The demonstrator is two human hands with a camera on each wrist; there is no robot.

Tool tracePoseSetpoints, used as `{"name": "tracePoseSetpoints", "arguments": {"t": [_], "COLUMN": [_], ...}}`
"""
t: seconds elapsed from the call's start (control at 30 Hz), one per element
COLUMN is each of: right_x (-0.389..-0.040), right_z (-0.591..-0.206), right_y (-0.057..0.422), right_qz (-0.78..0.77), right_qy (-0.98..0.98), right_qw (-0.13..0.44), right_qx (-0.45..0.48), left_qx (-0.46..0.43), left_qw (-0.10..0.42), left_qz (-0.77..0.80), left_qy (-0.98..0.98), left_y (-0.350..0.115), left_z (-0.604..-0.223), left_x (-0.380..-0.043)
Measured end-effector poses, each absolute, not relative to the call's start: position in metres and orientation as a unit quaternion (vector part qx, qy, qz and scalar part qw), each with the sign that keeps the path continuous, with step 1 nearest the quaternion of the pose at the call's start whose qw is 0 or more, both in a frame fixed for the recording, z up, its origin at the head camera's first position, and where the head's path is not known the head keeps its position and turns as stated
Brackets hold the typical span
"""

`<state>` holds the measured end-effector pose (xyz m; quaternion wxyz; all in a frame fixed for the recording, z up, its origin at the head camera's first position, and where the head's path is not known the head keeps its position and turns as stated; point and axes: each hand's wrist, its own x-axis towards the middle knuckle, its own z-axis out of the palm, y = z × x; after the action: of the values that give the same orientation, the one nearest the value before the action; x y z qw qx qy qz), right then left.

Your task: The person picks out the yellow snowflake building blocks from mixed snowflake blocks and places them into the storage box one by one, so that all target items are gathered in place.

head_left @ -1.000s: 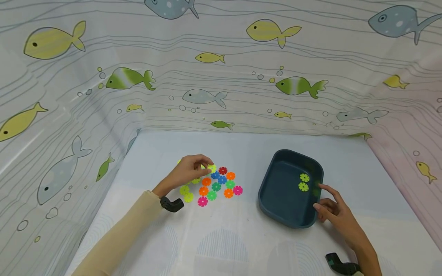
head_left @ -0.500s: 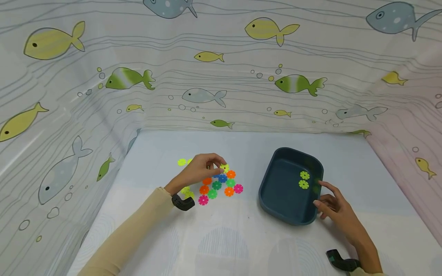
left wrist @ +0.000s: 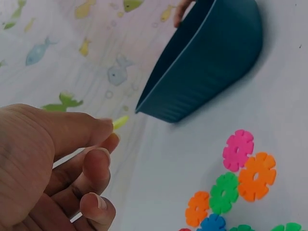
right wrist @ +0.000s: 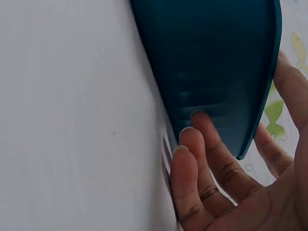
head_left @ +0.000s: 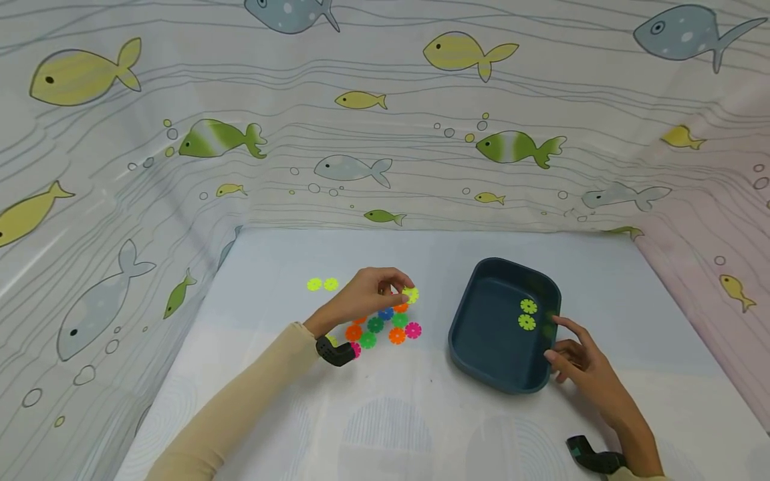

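My left hand [head_left: 367,294] pinches a yellow snowflake building disc [head_left: 412,294] between thumb and fingers, above the right part of a group of loose discs. In the left wrist view this disc [left wrist: 121,122] shows edge-on at the fingertips. To the right, my right hand [head_left: 588,367] holds the dark blue tray [head_left: 490,341] by its near right side. Its thumb and a finger are at the rim, and other fingers touch the outer wall [right wrist: 216,72]. Two yellow-green discs [head_left: 527,314] lie inside the tray.
Under and beside my left hand lie several discs: pink [head_left: 413,331], orange [head_left: 397,335], green [head_left: 367,341] and blue [head_left: 386,313]. Two yellow discs [head_left: 323,284] sit apart at the back left. A fish-patterned sheet [head_left: 355,133] walls in the white table [head_left: 409,414].
My left hand has moved right with the yellow disc, and more discs at the left have come out from behind it. The right hand and tray have stayed nearly in place.
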<state>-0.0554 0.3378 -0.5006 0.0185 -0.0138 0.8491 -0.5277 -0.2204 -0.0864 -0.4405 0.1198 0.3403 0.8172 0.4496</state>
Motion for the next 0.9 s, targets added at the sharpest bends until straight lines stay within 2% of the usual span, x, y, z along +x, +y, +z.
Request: {"name": "tracePoseSetpoints", "arguments": {"t": [0.9], "right_x": [-0.056], "right_z": [-0.502], "right_y": [0.338], "right_qz": [-0.526], "right_qy": [0.85], "right_qw": [0.026], "right_qx": [-0.01], "left_qx": [0.405], "left_qw": [0.155], "left_qz": [0.475], "left_qy": [0.766], "left_y": [-0.022], "left_z": [-0.439], "left_x": [-0.213]}}
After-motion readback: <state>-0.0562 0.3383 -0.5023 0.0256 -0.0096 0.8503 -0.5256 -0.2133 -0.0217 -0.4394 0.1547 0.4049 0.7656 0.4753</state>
